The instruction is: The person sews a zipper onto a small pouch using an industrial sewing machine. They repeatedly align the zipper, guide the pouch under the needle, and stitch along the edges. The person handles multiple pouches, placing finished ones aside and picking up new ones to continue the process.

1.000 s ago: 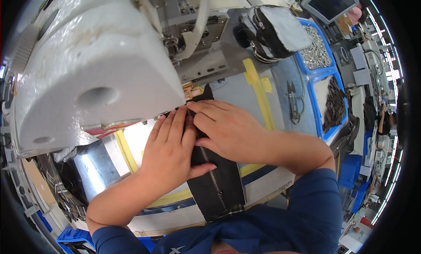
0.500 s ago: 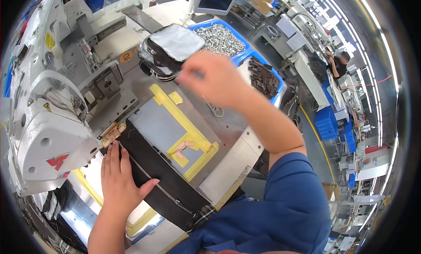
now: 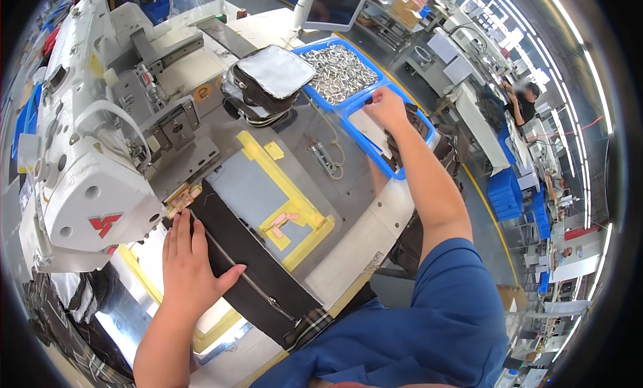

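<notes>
My left hand (image 3: 189, 264) lies flat with fingers extended on a black fabric panel (image 3: 271, 277), its fingertips close to the sewing head of the machine. A silver zipper (image 3: 248, 279) runs along the panel, its slider towards the near end, where a plaid piece (image 3: 310, 326) shows. Over at the right, my right hand (image 3: 387, 111) reaches over a blue tray (image 3: 353, 130) of dark brown strips (image 3: 416, 125). Its fingers are pinched together at the far rim, with a small dark piece at the tips, partly hidden by the fingers.
A white sewing machine (image 3: 94, 197) stands at the left. Beside the tray, a blue bin (image 3: 305, 50) holds many metal fittings (image 3: 338, 73). A stacked pouch pile (image 3: 268, 87) sits on the table, with scissors-like snips (image 3: 325, 157) on a cord nearby. Yellow tape (image 3: 284, 180) frames a grey plate.
My right hand has moved right, from above the table near the pouches to the tray of brown strips. My left hand stays on the black panel. The view has shifted slightly.
</notes>
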`<state>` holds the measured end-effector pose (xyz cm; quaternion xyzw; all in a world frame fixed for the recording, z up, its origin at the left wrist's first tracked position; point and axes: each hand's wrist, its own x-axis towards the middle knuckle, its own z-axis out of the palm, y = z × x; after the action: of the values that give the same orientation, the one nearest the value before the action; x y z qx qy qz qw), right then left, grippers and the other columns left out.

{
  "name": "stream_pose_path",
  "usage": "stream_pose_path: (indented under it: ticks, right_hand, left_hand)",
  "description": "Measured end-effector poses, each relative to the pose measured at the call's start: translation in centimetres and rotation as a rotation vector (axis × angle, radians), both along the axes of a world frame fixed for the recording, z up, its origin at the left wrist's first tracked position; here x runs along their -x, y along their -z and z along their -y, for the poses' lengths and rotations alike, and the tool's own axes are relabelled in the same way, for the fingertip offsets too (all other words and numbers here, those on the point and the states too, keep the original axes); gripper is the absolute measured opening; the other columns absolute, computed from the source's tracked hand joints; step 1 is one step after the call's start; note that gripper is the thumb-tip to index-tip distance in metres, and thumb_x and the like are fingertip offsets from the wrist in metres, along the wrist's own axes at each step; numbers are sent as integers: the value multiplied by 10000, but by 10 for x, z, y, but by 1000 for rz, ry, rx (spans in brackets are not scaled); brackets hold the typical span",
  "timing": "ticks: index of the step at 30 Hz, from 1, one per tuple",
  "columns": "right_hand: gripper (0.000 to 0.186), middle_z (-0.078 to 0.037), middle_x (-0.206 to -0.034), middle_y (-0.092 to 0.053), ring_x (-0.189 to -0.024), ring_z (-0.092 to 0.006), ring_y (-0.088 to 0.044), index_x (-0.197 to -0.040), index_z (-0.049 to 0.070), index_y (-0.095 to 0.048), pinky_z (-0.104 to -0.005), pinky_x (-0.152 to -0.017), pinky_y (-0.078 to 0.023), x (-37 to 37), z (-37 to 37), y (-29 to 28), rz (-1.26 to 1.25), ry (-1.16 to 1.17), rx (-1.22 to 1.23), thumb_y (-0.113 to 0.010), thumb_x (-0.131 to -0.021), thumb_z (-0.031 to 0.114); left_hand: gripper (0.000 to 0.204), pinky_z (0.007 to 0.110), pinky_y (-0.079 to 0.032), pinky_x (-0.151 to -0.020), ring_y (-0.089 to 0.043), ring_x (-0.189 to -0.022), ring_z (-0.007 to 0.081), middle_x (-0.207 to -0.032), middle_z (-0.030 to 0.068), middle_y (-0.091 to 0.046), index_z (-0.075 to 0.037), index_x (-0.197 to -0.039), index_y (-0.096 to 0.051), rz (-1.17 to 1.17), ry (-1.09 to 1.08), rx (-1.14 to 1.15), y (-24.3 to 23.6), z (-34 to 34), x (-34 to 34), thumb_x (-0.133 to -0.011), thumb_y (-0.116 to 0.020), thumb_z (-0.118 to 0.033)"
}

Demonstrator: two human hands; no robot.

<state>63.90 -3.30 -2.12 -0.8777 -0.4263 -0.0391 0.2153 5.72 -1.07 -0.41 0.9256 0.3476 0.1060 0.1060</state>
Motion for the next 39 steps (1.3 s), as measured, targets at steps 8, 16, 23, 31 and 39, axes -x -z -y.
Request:
stream_pose_path:
  ticks: [8,16,23,31,39]
  right_hand:
    - [199,-111,-862,-743,-815,-251,-734,-1013,34,-731,-385,-783,-573,88,6,-63,51,-250,-102,-832,-868,125]
    - [106,-88,-897,-720,-813,-262,-734,-974,60,-749,-374,-712,-583,320,-35,-84,-216,-1085,-13,-794,-900,119]
    - [311,-57,-968,-712,-862,-254,-731,-1116,37,-746,-382,-744,-608,359,-58,-15,210,-1333,-247,-750,-812,102]
    - [458,-89,-1061,-714,-898,-267,-739,-1164,8,-736,-390,-776,-607,360,-49,-11,210,-1448,-154,-764,-722,126]
    - [472,-95,-1078,-711,-913,-267,-740,-1159,3,-738,-405,-792,-601,361,-50,-14,273,-1463,-168,-769,-702,118]
  left_hand:
    - [1062,578,-366,-1216,-433,-1467,519,-1565,344,-441,124,-1425,-514,48,16,-18,-1,-2,4,-724,-884,-584]
    - [853,517,-446,-1183,-604,-1356,400,-1403,262,-646,112,-1310,-659,60,127,-168,3,2,10,-857,-773,-603]
    - [761,515,-467,-1159,-638,-1312,371,-1353,229,-678,26,-1306,-705,116,168,-148,6,3,9,-860,-761,-588]
    - [748,509,-458,-1164,-627,-1315,358,-1327,215,-681,19,-1313,-706,112,158,-108,4,4,13,-843,-778,-559]
    - [756,500,-448,-1168,-624,-1318,352,-1340,191,-687,18,-1333,-701,81,177,-168,8,7,14,-864,-754,-572]
